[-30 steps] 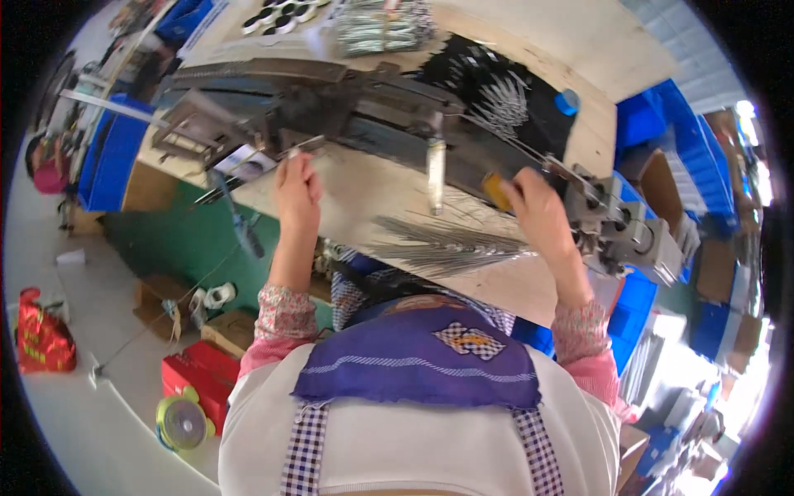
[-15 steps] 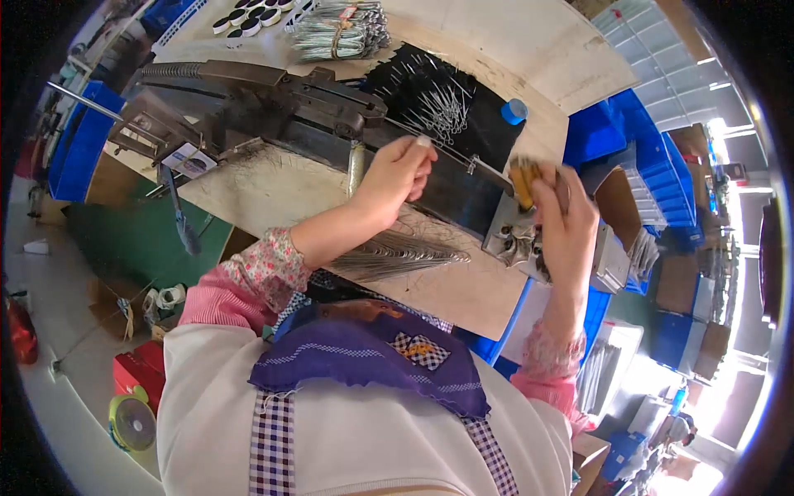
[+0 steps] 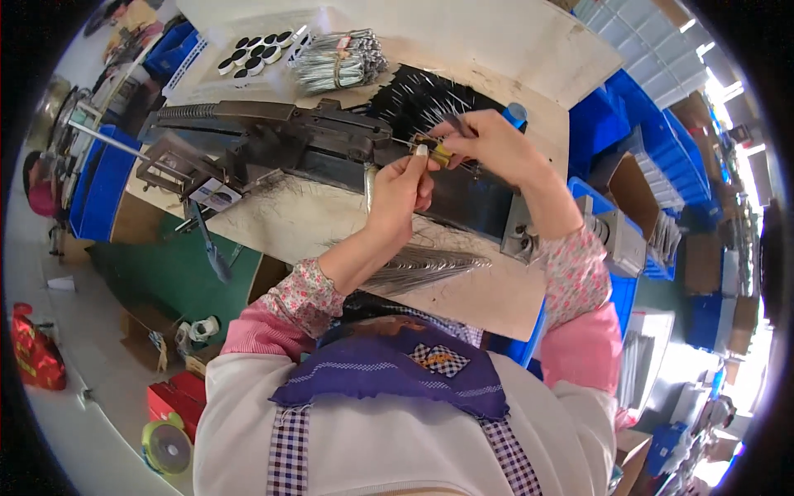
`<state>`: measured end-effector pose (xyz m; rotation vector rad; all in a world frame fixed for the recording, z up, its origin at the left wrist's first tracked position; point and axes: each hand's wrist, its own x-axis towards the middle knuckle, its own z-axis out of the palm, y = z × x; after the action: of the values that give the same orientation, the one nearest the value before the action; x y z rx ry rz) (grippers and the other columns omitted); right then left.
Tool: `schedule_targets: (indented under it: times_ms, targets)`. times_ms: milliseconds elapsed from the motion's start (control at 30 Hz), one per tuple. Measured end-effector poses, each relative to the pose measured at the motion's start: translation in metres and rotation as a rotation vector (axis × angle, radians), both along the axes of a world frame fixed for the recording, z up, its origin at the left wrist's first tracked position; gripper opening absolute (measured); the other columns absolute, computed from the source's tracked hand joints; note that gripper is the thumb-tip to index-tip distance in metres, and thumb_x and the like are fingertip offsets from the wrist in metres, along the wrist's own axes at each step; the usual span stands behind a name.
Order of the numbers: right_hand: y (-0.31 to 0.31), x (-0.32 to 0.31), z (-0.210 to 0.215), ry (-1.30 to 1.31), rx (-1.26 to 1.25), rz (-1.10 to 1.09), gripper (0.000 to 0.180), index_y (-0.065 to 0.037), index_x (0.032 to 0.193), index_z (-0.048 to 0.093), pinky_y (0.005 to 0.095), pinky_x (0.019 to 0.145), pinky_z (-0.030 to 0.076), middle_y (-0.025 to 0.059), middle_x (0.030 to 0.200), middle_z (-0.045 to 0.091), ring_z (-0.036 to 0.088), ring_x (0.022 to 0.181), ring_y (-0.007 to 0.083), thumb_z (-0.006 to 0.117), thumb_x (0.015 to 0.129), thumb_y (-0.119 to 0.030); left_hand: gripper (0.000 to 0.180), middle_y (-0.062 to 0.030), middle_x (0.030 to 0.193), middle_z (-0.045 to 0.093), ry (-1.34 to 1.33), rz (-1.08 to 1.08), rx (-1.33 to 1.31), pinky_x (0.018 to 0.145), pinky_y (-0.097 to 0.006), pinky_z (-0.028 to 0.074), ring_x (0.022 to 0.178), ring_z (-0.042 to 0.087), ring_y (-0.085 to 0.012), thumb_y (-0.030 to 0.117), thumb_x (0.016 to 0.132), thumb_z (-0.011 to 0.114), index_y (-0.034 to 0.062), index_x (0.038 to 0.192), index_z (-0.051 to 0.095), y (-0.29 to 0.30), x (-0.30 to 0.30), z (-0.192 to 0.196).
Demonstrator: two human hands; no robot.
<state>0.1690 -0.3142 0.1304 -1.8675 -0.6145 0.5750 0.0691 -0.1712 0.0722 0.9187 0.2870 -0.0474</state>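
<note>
My right hand (image 3: 496, 147) is closed around a small yellow-gripped tool (image 3: 438, 154), whose exact kind is hidden by the fingers. Its front end meets the fingertips of my left hand (image 3: 399, 194), which is pinched shut; what lies in that pinch is too small to make out. Both hands are over the right part of a dark metal bench machine (image 3: 331, 132), beside a thin metal rod (image 3: 403, 141). Behind them, loose metal pins (image 3: 447, 103) are strewn on a black cloth (image 3: 389, 101). Below my wrists lies a fan of thin wires (image 3: 426, 266).
A bundle of metal rods (image 3: 339, 62) and a white tray (image 3: 203, 62) of black-and-white round pieces stand at the back. A blue cap-like piece (image 3: 516, 114) is behind my right hand. Blue bins (image 3: 600, 124) line the right side. A metal fixture (image 3: 521, 236) sits at the table's right end.
My right hand has swung left from the metal fixture with the yellow-gripped tool, bringing it to my left fingertips. The left hand stays pinched near the same spot; the whole view has shifted slightly.
</note>
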Motion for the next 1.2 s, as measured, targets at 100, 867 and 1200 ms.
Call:
schedule_targets:
  times_ms: [100,867,1200]
  targets:
    - [0.002,0.008,0.006,0.184,-0.046,0.003,0.023,0.006,0.104,0.063,0.0262,0.065,0.051,0.0069,0.082,0.067,0.065,0.068,0.0156,0.061,0.087,-0.009,0.040,-0.0070,0.085,0.056,-0.014,-0.159,-0.064,0.071,-0.029,0.040,0.079,0.052,-0.0156,0.038,0.100,0.042,0.0018,0.104,0.056,0.006,0.002,-0.010]
    - [0.022,-0.020,0.004,-0.611,-0.235,-0.134,0.013,-0.011,0.088,0.073,0.0335,0.069,0.041,0.0038,0.075,0.062,0.061,0.074,0.0216,0.069,0.076,-0.013,0.064,-0.0132,0.125,0.052,-0.092,-0.105,-0.713,0.110,-0.038,0.032,0.120,0.048,-0.0238,0.053,0.098,0.033,-0.0029,0.125,0.046,0.026,-0.006,0.010]
    - [0.014,-0.024,0.012,-0.880,-0.265,-0.075,0.010,-0.012,0.085,0.071,0.0351,0.077,0.036,0.0026,0.074,0.060,0.059,0.075,0.0222,0.068,0.075,-0.011,0.068,-0.0173,0.124,0.052,-0.094,-0.126,-0.613,0.113,-0.038,0.030,0.122,0.048,-0.0274,0.054,0.097,0.034,-0.0071,0.125,0.043,0.028,-0.001,0.022]
